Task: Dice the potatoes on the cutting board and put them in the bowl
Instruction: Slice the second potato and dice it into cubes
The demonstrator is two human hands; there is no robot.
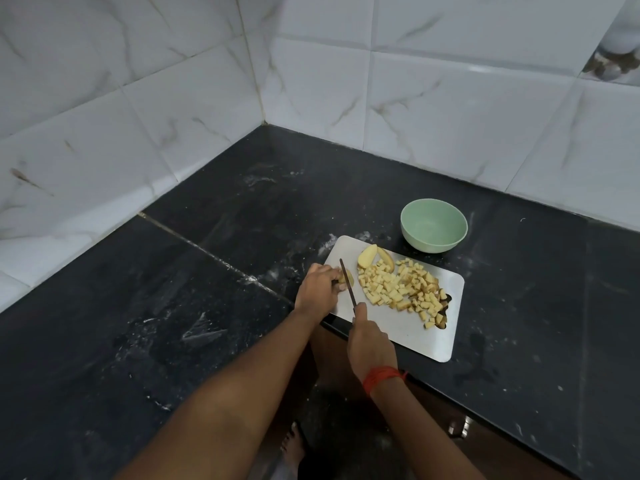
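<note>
A white cutting board lies on the black counter. A heap of diced potato covers its middle and right side. Two uncut potato slices lean at the board's far edge. My left hand pinches a small potato piece at the board's left end. My right hand grips the handle of a thin dark knife, whose blade stands against that piece. A pale green bowl sits just beyond the board; nothing shows inside it.
The black stone counter runs into a corner of white marble-look tiled walls. The counter's front edge cuts in below the board, with a cabinet handle and a bare foot on the floor.
</note>
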